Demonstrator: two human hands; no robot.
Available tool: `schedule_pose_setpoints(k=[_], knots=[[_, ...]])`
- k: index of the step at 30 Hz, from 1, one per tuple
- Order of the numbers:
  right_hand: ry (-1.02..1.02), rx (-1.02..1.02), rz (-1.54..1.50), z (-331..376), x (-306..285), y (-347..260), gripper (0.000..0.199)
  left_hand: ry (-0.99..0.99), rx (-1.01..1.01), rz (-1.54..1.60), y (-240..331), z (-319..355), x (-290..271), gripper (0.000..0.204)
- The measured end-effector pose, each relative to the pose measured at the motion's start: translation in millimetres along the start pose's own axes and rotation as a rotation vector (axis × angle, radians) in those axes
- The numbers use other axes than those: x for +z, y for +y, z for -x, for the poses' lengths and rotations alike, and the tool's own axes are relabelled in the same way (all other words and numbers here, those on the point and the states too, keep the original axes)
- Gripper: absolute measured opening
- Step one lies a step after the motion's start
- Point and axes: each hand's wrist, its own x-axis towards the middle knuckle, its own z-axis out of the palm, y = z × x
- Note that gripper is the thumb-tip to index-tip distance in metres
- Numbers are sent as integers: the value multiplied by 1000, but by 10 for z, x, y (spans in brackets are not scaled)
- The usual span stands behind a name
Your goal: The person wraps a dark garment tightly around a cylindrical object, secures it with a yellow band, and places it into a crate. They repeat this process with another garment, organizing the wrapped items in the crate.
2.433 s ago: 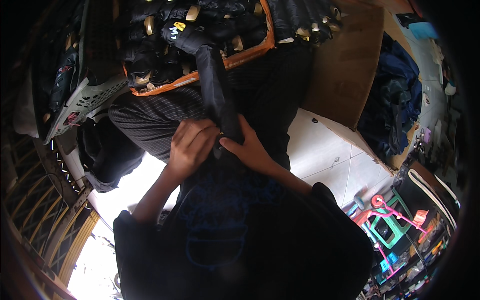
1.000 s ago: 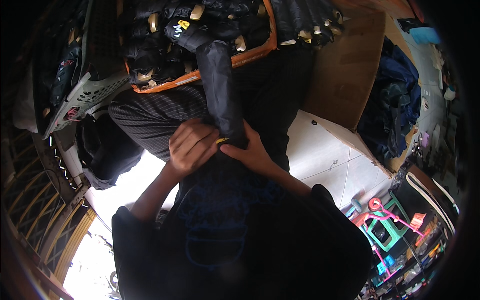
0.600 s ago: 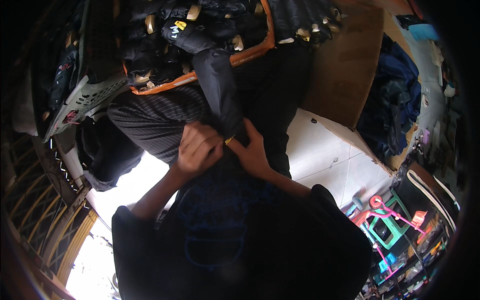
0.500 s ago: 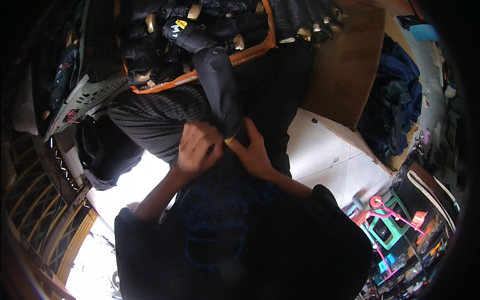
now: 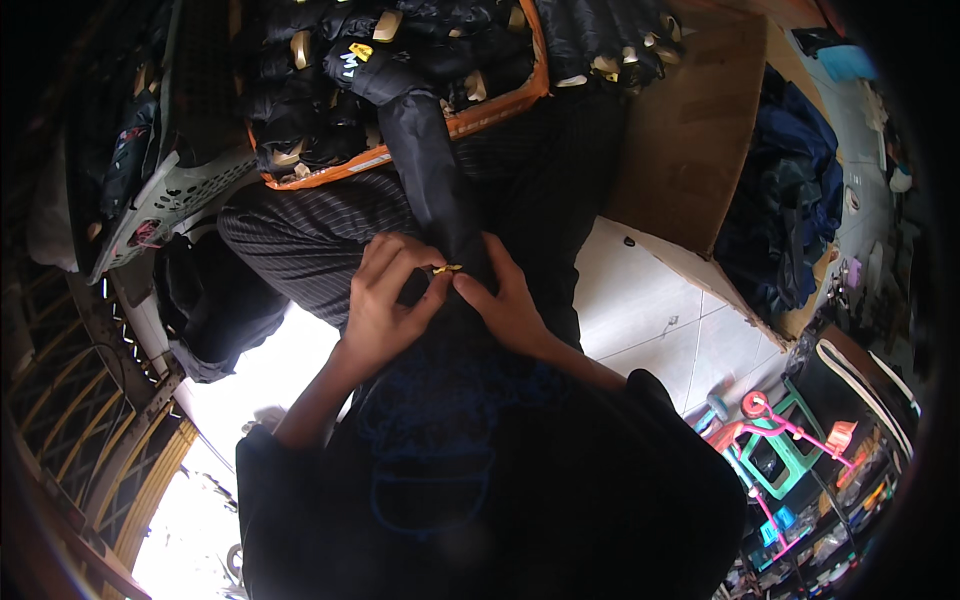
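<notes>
A long black fabric roll [image 5: 430,170], shaped like a folded umbrella in its sleeve, slants across my lap. Its far end rests on the orange-rimmed box. At the near end, the thumb and forefinger of my left hand [image 5: 385,290] pinch a small yellow tag [image 5: 446,268]. My right hand [image 5: 510,312] is closed around that same end from the right, its thumb tip by the tag. The dark shirt behind makes the roll's lower tip hard to make out.
Several similar black rolls with beige end pieces fill the box [image 5: 400,155] in front. More black rolls [image 5: 595,40] lie right of it. A grey perforated basket [image 5: 185,195] stands left. Right are a cardboard box [image 5: 690,130], dark blue fabric [image 5: 785,190] and a green stool [image 5: 790,450].
The left hand has shifted slightly left and opened its curl, with the yellow tag now between its fingertips. Beforehand the tag lay by the right thumb. The right hand has barely moved.
</notes>
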Motion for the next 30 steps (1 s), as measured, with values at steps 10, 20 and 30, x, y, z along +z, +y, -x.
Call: schedule_pose_setpoints(k=[10, 20, 30], knots=[[-44, 103, -89, -25, -46, -17, 52, -81, 35, 59, -66, 16, -120, 25], [-31, 40, -5, -2, -5, -25, 50, -9, 223, -100, -88, -88, -62, 25], [12, 49, -86, 70, 47, -4, 49, 63, 247, -56, -113, 146, 72, 27]])
